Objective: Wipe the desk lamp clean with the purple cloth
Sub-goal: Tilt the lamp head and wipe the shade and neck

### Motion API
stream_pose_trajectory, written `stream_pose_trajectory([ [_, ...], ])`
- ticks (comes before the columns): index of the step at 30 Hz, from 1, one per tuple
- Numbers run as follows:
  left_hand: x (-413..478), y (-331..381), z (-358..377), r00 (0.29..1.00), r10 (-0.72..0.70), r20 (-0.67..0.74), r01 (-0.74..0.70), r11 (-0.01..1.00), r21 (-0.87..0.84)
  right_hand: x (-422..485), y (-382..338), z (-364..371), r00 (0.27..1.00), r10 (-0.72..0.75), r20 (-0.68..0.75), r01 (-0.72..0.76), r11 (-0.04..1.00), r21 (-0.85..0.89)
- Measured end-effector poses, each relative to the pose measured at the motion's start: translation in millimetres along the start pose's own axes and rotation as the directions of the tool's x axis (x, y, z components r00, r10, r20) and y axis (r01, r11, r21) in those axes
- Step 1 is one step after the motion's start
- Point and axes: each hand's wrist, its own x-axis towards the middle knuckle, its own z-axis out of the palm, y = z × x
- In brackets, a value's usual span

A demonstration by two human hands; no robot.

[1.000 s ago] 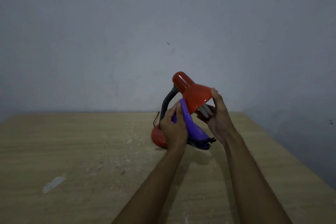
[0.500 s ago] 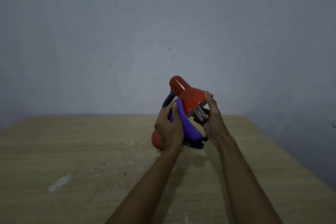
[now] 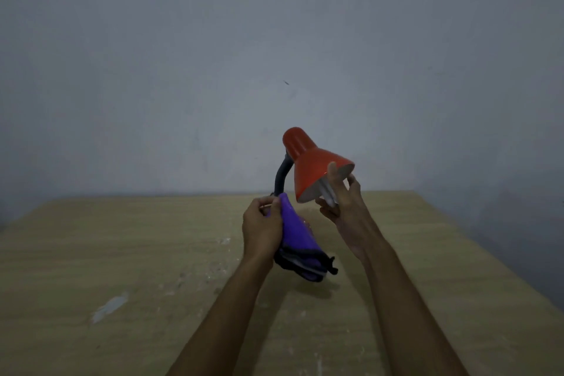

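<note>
A red desk lamp [image 3: 308, 162] with a dark bent neck stands near the middle of the wooden table [image 3: 122, 253]. Its shade opens down to the right, and a white bulb shows inside. My right hand [image 3: 341, 204] holds the shade's rim, thumb on the outside and fingers under the opening. My left hand [image 3: 262, 229] grips a folded purple cloth [image 3: 294, 235] with a dark edge, just below the neck and left of the shade. The cloth hangs down over the lamp's base and hides it.
A plain grey wall rises behind the table and along the right side. The tabletop bears white smudges and crumbs, with a pale patch [image 3: 110, 308] at the front left. The table's right edge runs diagonally at the right.
The lamp's shade has tipped up and to the right in my right hand. My left hand has brought the cloth down from the shade to below the neck.
</note>
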Motion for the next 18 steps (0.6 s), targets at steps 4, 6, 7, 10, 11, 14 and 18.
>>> stream_pose_trajectory([
  [4, -20, -15, -2, 0.984, -0.087, 0.155, 0.084, 0.996, 0.027, -25, 16, -6, 0.985, 0.169, 0.026, -0.160, 0.967, -0.199],
  [6, -27, -20, -1, 0.968, -0.107, 0.228, 0.113, 0.994, -0.012, -40, 19, -14, 0.971, 0.234, 0.050, -0.200, 0.910, -0.364],
  [7, -30, -20, -1, 0.952, -0.118, 0.284, 0.138, 0.989, -0.052, -46, 21, -17, 0.966, 0.247, 0.082, -0.194, 0.894, -0.405],
  [10, -44, -12, 1, 0.871, -0.125, 0.475, 0.200, 0.974, -0.110, -58, 25, -34, 0.957, 0.230, 0.176, -0.163, 0.931, -0.328],
  [11, -46, -10, 0, 0.848, -0.115, 0.517, 0.198, 0.974, -0.107, -60, 26, -40, 0.961, 0.217, 0.173, -0.154, 0.935, -0.319],
  [14, -56, 1, 2, 0.855, -0.077, 0.513, 0.106, 0.994, -0.028, -62, 27, -56, 0.970, 0.215, 0.110, -0.181, 0.949, -0.259],
  [18, -73, 26, 7, 0.944, 0.324, 0.064, -0.325, 0.876, 0.356, -58, 28, -72, 0.981, 0.185, -0.053, -0.187, 0.982, -0.020],
])
